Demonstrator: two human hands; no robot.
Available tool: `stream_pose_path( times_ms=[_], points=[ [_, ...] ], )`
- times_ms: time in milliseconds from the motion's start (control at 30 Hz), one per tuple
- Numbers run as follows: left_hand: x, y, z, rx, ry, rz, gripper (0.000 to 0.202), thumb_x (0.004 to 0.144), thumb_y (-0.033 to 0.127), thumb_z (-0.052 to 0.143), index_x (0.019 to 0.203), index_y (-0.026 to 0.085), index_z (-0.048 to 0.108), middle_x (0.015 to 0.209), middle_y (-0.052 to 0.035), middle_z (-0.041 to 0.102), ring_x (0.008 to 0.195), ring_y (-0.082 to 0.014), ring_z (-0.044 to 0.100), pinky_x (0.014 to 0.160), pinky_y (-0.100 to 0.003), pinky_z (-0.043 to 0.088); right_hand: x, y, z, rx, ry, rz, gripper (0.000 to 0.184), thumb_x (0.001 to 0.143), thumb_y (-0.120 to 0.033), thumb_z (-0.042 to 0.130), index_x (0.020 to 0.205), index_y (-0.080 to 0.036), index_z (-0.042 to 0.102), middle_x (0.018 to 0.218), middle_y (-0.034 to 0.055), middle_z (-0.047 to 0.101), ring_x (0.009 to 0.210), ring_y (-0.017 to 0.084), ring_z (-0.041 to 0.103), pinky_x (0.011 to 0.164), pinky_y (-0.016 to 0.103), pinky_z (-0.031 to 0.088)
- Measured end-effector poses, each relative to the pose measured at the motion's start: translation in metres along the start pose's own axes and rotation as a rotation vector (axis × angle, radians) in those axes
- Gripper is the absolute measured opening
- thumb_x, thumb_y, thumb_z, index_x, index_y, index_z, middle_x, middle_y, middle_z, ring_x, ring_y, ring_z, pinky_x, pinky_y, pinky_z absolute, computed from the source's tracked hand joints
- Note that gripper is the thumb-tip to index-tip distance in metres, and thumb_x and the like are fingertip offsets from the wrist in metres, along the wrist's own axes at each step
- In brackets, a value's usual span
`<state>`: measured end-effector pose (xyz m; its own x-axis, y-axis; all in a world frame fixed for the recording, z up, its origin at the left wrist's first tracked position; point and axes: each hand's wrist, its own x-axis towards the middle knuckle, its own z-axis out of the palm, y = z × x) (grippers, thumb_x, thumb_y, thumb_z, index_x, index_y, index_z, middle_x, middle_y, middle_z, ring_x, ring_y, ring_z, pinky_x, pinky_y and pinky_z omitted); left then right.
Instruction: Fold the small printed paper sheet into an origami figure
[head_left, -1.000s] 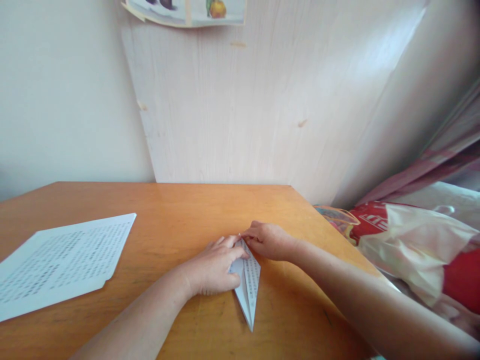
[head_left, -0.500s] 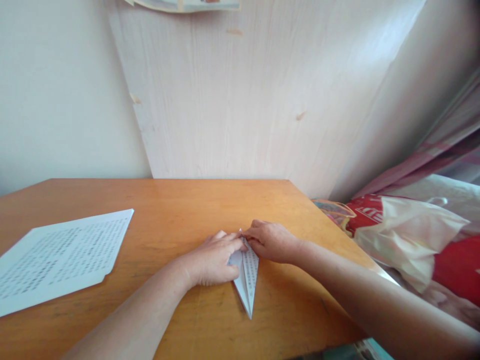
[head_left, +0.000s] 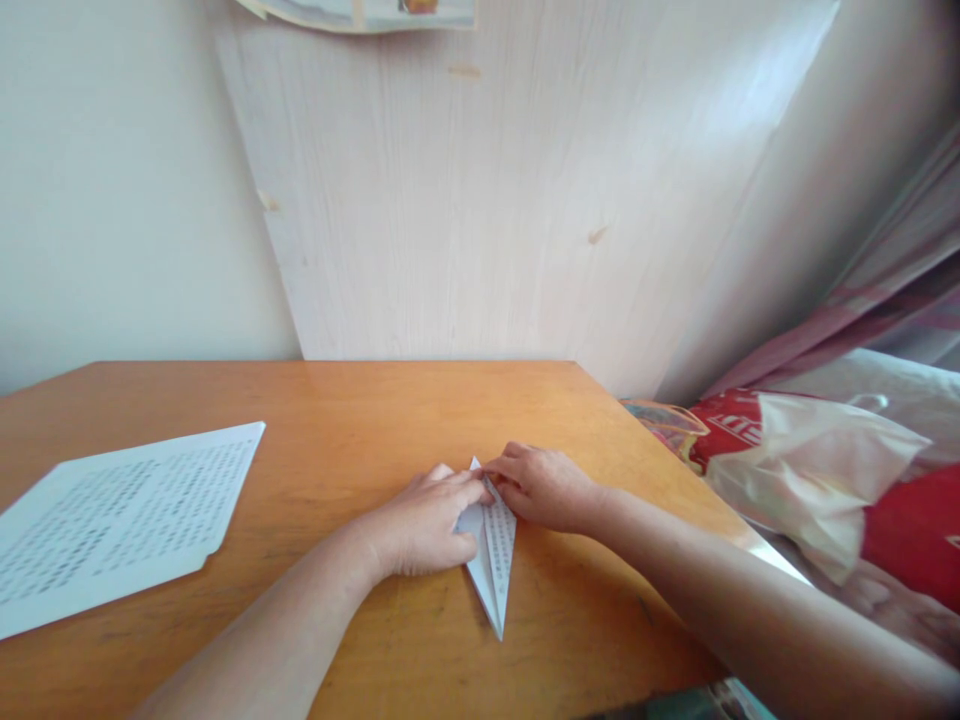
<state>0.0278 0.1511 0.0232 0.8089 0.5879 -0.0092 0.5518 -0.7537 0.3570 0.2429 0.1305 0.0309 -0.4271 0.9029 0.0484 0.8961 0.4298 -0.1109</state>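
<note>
A narrow, kite-shaped piece of folded paper (head_left: 495, 565) lies on the wooden table, its long point toward me. Printed characters cover its right flap; the left side is plain white. My left hand (head_left: 431, 522) holds it down from the left, fingers over the upper part and thumb along the left edge. From the right, my right hand (head_left: 544, 487) is closed with bent fingertips at the upper right fold, touching the paper beside the left fingertips. The fingers hide part of the upper fold, though the far tip shows above them.
A stack of printed sheets (head_left: 142, 520) lies at the left of the table (head_left: 360, 400). Beyond the table's right edge are a whitish plastic bag (head_left: 810, 460) and red bags or cloth (head_left: 915, 540). A pale wood-grain panel (head_left: 465, 220) stands behind the table.
The hands and folded paper stay nearly in place. Slightly more of the paper's far tip shows beyond the fingers. The whole view has shifted a little.
</note>
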Motion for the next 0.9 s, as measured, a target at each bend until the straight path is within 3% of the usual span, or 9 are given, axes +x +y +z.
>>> stream_pose_path(
  times_ms=[233,400,900],
  points=[
    [-0.001,0.001,-0.002,-0.013,-0.022,-0.057,0.052,0.074,0.024,0.057,0.126,0.027,0.056,0.124,-0.0058,0.062,0.119,-0.0284,0.054,0.104,-0.039,0.045,-0.003,-0.002,-0.001,0.011,0.007,-0.033,0.033,0.098,-0.027,0.045,0.120,-0.029,0.069,0.103,0.0056,0.067,0.091,0.020,0.065,0.074,0.027,0.042],
    [-0.001,-0.003,0.001,-0.006,-0.030,-0.144,0.065,0.075,0.032,0.060,0.138,0.022,0.047,0.129,-0.0115,0.057,0.126,-0.0302,0.052,0.105,-0.038,0.045,-0.007,-0.004,-0.002,-0.027,-0.019,-0.032,0.033,0.097,-0.025,0.046,0.121,-0.028,0.069,0.104,0.0061,0.066,0.088,0.019,0.065,0.072,0.028,0.042],
    [0.000,0.000,-0.002,0.002,-0.033,-0.069,0.057,0.076,0.026,0.058,0.132,0.026,0.053,0.124,-0.0074,0.060,0.119,-0.0277,0.054,0.103,-0.038,0.046,-0.035,-0.010,0.000,-0.012,-0.024,-0.051,0.026,0.099,-0.025,0.047,0.108,-0.022,0.071,0.098,0.0061,0.064,0.085,0.018,0.061,0.075,0.028,0.042]
  ],
)
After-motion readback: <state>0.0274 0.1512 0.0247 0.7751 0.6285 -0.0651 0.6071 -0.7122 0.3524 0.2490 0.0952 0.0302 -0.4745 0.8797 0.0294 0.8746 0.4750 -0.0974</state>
